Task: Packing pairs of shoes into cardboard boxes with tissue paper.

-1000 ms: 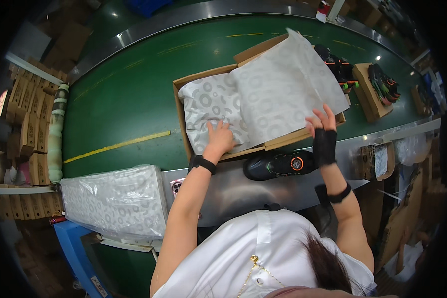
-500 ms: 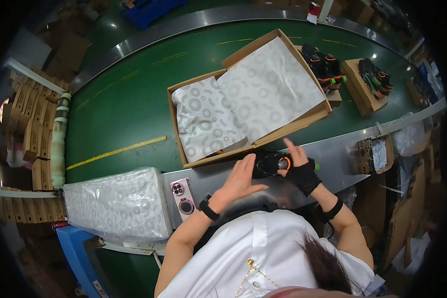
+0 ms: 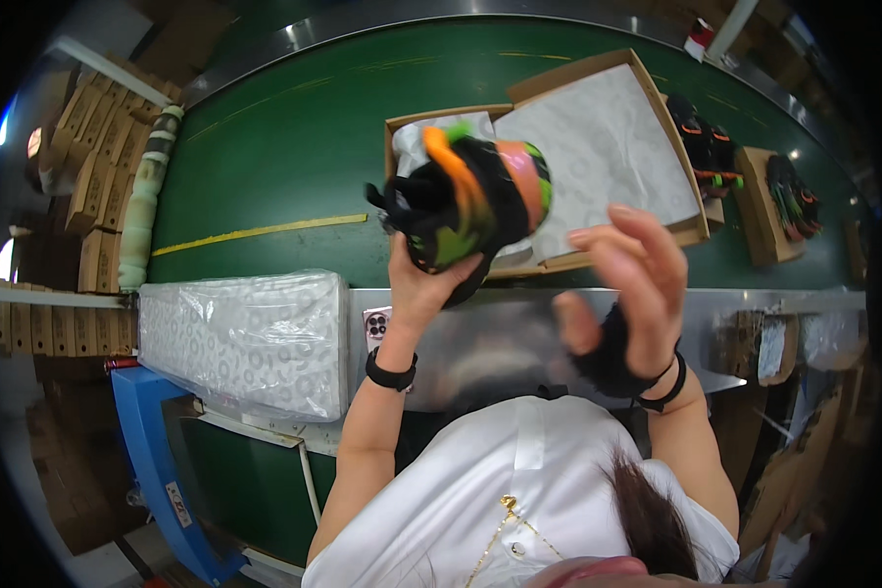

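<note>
A: Fingers first. What is the left hand (image 3: 423, 284) doing?

B: It is raised, palm up, wrist bent back, with a black band on the wrist. It grips a shoe (image 3: 461, 201) from below, lifted above the near edge of the belt. The shoe is black with orange, green and pink parts, and it is blurred.

A: And the right hand (image 3: 625, 294)?

B: It is up beside the shoe, to the right of it and not touching. The fingers are spread wide and slightly curled, holding nothing. A black fingerless glove covers the palm and wrist.

A: What lies behind the shoe?

B: An open cardboard box (image 3: 598, 78) on the green belt (image 3: 284, 157), lined with white patterned tissue paper (image 3: 608, 147). The shoe hides part of its left half. Further right on the belt are two more shoes (image 3: 701, 147) and another small box (image 3: 769, 201) with a dark pair in it.

A: And nearer the person?

B: A grey metal ledge (image 3: 500, 333) runs along the near side of the belt. On it, left of the raised wrist, lies a phone (image 3: 375, 325) with its camera side up. Left of that sits a thick stack of the same tissue paper (image 3: 245, 338) wrapped in clear plastic.

A: The room around?

B: The belt curves away, with a yellow line across it. Flattened brown cartons (image 3: 88, 147) stand in rows at the far left, and a blue frame (image 3: 152, 441) sits low at the near left.
</note>
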The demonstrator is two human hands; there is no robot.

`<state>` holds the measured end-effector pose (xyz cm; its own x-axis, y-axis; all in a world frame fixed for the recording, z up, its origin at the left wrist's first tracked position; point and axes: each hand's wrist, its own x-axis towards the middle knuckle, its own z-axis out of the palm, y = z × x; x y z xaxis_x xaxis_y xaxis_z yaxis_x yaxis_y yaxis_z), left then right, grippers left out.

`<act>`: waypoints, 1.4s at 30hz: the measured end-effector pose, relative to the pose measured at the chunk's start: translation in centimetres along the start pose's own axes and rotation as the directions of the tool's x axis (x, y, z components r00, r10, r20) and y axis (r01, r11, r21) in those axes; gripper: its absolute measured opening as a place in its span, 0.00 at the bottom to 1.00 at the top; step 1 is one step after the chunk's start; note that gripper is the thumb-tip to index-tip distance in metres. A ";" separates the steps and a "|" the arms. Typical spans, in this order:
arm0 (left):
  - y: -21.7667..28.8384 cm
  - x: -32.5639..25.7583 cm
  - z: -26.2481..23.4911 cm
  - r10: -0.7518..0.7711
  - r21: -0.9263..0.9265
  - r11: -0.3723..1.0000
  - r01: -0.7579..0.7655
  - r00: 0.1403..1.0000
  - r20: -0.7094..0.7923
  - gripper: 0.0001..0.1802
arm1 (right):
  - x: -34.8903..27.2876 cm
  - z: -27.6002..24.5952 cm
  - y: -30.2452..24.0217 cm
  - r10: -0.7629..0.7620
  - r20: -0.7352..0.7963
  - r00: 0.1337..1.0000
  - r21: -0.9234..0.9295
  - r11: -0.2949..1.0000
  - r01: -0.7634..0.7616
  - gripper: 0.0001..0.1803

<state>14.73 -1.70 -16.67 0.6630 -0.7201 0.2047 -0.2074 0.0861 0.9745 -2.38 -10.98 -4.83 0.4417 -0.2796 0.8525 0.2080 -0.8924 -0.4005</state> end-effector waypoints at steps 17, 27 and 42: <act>-12.7 11.5 9.1 -0.827 -0.312 0.465 0.829 0.532 0.182 0.31 | -18.9 -0.5 8.4 0.883 0.438 0.166 0.163 0.104 -0.981 0.31; -8.7 8.4 -1.2 -0.461 -0.462 0.752 0.470 0.876 0.141 0.22 | -14.6 5.2 11.8 0.700 -0.104 0.707 -0.234 0.674 -0.701 0.40; -12.3 1.4 -1.6 -0.234 0.343 0.899 0.272 0.961 -0.147 0.25 | -18.4 8.3 12.6 0.334 0.346 0.877 -0.714 0.700 0.015 0.26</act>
<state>19.31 -2.65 -28.20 0.7915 -0.6109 -0.0179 -0.2529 -0.3540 0.9004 -0.65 -14.15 -28.33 0.7588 -0.4203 0.4975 -0.4707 -0.8819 -0.0272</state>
